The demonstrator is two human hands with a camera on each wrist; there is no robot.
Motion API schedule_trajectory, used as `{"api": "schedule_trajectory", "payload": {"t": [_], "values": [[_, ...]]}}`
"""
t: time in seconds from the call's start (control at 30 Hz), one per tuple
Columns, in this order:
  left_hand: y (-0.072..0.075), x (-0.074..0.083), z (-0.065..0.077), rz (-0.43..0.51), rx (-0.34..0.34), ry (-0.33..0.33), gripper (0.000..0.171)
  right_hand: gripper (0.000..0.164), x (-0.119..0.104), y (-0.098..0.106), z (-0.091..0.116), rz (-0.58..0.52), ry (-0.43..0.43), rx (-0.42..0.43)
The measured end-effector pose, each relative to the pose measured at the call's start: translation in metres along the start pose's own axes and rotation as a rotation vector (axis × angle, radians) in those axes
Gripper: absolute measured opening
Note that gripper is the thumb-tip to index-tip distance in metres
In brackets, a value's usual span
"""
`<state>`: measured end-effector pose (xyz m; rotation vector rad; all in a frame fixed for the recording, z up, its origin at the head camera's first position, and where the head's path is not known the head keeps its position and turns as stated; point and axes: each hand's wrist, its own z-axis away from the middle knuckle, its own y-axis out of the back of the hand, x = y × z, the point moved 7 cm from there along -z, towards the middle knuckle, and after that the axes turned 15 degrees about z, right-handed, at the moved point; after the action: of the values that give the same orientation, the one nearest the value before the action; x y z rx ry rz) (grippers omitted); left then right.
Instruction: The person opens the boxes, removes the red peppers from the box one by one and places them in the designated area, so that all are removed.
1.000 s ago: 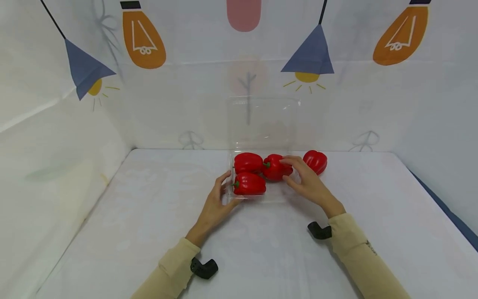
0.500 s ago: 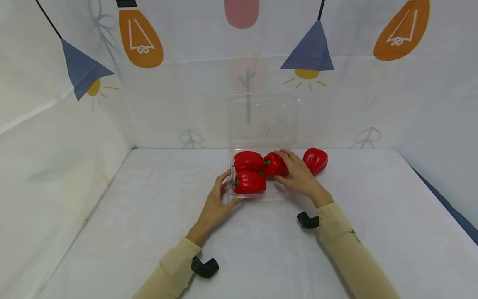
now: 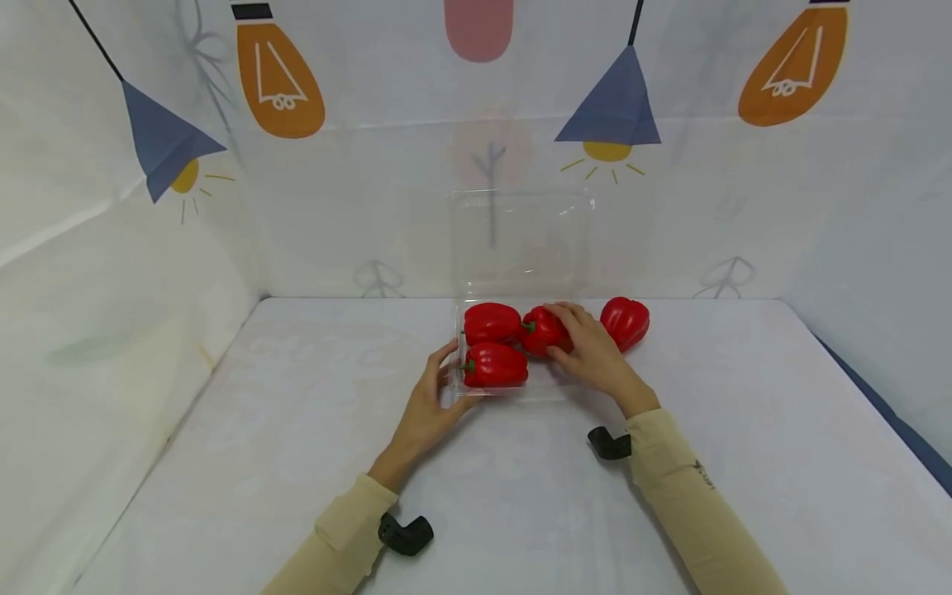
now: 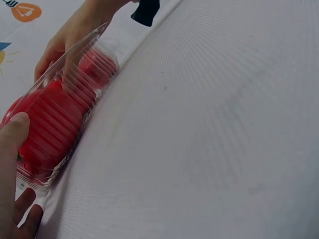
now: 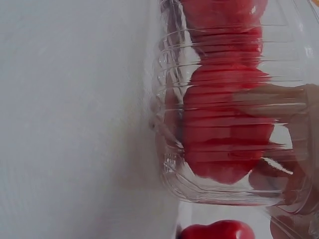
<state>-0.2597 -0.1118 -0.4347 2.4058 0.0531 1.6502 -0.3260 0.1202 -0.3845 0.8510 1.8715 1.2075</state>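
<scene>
A clear plastic clamshell container [image 3: 546,386] stands at the back of the table with its lid [image 3: 521,240] raised. My left hand [image 3: 426,417] holds its left front corner, the thumb [image 4: 17,129] against the ribbed front wall. Two red bell peppers lie in the left half, a rear one [image 3: 491,323] and a front one [image 3: 494,365]. To their right, a third bell pepper [image 3: 537,329] with a green stem lies in the back right part. My right hand [image 3: 597,357] grips this pepper from the right, partly covering it; its fingers show through the wall in the right wrist view.
Another red bell pepper [image 3: 625,323] lies on the white table [image 3: 506,496] just right of the container, behind my right hand. A white curtain with printed lamps [image 3: 613,99] and bulbs stands close behind the raised lid.
My right hand has moved left and its fingers have come over the third bell pepper. My left hand keeps its hold on the container's corner.
</scene>
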Motion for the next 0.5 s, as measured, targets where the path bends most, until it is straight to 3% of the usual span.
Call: {"api": "schedule_trajectory", "payload": {"t": [0.2, 0.4, 0.5], "values": [[-0.001, 0.007, 0.0, 0.0, 0.014, -0.026, 0.082, 0.063, -0.001, 0.002, 0.002, -0.014, 0.0, 0.014], [-0.003, 0.035, 0.003, 0.013, -0.002, -0.028, 0.078, 0.06, 0.001, 0.002, 0.003, -0.031, -0.012, 0.015], [-0.003, 0.04, 0.004, -0.001, -0.01, -0.017, 0.077, 0.059, 0.003, 0.002, 0.003, -0.04, -0.021, 0.012]]}}
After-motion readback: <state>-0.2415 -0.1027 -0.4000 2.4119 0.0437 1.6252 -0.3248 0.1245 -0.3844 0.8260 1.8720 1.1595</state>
